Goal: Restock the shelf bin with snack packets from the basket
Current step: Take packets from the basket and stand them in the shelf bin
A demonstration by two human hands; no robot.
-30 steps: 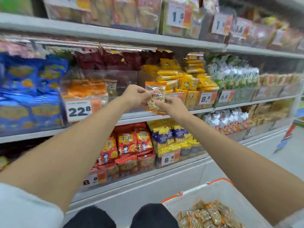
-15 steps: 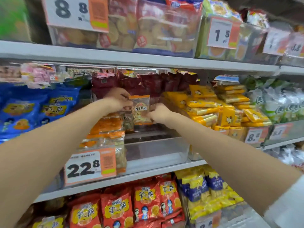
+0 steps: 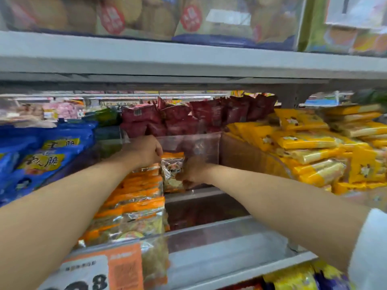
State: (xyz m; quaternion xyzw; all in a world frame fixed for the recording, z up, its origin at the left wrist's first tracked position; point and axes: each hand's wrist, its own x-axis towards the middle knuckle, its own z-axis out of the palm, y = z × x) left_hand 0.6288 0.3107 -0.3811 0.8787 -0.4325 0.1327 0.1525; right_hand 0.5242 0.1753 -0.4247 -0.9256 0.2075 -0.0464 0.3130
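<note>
I have both hands deep in the clear plastic shelf bin [image 3: 226,233], and between them stands one small transparent snack packet with an orange top band [image 3: 172,172], upright and a little blurred. My left hand [image 3: 144,150] has its grip closed over the packet's upper left corner; my right hand [image 3: 193,171] is pinched shut on the packet's right edge, fingers curled round it. The packet sits just right of the left grip and touches the row of matching orange-topped packets [image 3: 134,203] that fills the left part of the bin — that row runs from under my left wrist down toward the bin's front wall. Below and right of the right grip the bin floor is bare. Behind both grips, past the bin's rear wall, dark red bags [image 3: 188,117] are stacked. Well left of the left grip lie blue bags [image 3: 41,155]; right of the right grip, yellow packs [image 3: 310,147] are piled. At the bin's front, an orange and white price tag [image 3: 104,271] hangs below my left forearm.
</note>
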